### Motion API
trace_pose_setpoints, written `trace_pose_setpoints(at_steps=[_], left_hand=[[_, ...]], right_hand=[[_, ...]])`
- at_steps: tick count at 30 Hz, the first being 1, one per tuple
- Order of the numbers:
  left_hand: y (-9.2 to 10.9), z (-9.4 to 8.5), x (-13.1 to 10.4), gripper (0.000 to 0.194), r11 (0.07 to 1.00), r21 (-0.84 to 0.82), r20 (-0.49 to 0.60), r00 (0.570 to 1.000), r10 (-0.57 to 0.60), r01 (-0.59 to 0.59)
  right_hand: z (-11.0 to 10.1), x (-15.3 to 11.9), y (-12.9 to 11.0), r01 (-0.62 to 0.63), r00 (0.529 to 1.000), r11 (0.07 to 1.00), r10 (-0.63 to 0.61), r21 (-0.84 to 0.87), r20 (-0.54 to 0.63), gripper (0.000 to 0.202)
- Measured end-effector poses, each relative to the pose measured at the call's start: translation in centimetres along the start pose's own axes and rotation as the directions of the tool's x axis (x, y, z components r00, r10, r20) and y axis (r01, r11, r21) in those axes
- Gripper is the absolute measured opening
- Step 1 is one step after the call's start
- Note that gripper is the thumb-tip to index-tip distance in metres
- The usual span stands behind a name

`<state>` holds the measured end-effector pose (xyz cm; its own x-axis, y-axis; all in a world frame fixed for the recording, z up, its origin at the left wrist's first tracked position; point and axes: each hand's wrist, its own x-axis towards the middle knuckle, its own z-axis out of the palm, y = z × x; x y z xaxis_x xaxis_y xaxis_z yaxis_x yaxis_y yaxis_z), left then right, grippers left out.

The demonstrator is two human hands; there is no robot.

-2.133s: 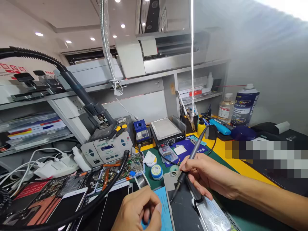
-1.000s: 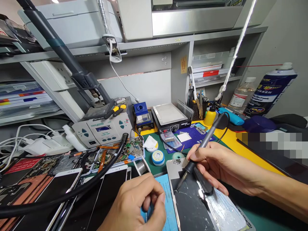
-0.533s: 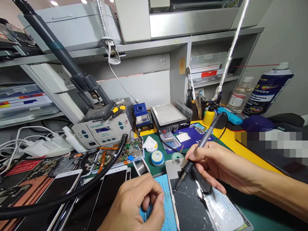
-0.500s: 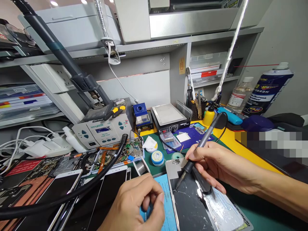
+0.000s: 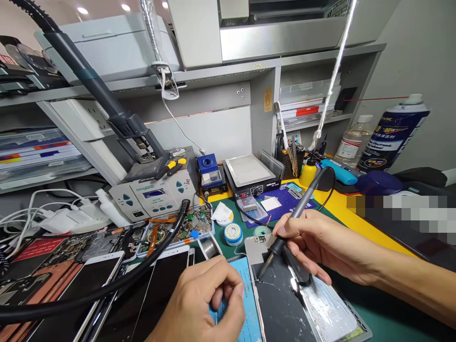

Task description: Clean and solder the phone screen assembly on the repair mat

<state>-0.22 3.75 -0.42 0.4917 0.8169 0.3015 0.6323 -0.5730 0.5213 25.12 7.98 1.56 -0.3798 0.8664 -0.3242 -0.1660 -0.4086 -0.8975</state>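
My right hand (image 5: 313, 237) grips a grey soldering iron (image 5: 299, 211) like a pen, its metal tip slanting down to the left. That tip is at the upper left of a flat black part on an opened device (image 5: 281, 294), with a silvery panel on its right side. A dark flap rises beneath my right fingers. My left hand (image 5: 206, 299) is curled, thumb and fingers drawn together, over the left edge of a light-blue pad (image 5: 245, 285). Something darker blue and shiny shows between those fingers; whether they hold it is unclear.
A solder spool (image 5: 210, 247) and a small round tub (image 5: 232, 233) stand behind my left hand. A black hose (image 5: 142, 278) arches across several phones on the left. Further back are a hot-air station (image 5: 156, 194), a heating plate (image 5: 251, 171) and a spray can (image 5: 394, 133).
The camera view has shifted slightly. Both hands keep nearly the same pose, and the iron's tip stays over the upper left of the black part.
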Motion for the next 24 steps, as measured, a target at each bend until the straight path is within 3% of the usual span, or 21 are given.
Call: trace_pose_setpoints(at_steps=[5,11,24], left_hand=[[0.2,0.2,0.1,0.017,0.999,-0.026,-0.028,0.999,-0.04,0.039],[-0.3,0.2,0.2,0.015,1.0,-0.018,0.013,1.0,0.0,0.0],[-0.9,0.5,0.3,0.02,0.999,0.012,-0.005,0.999,0.041,-0.041]], right_hand=[[-0.1,0.0,0.0,0.0,1.0,1.0,0.0,0.001,0.001,0.017],[0.0,0.0,0.0,-0.006,1.0,1.0,0.006,0.002,-0.004,0.017],[0.3,-0.1,-0.1,0.007,1.0,1.0,-0.007,0.007,0.007,0.016]])
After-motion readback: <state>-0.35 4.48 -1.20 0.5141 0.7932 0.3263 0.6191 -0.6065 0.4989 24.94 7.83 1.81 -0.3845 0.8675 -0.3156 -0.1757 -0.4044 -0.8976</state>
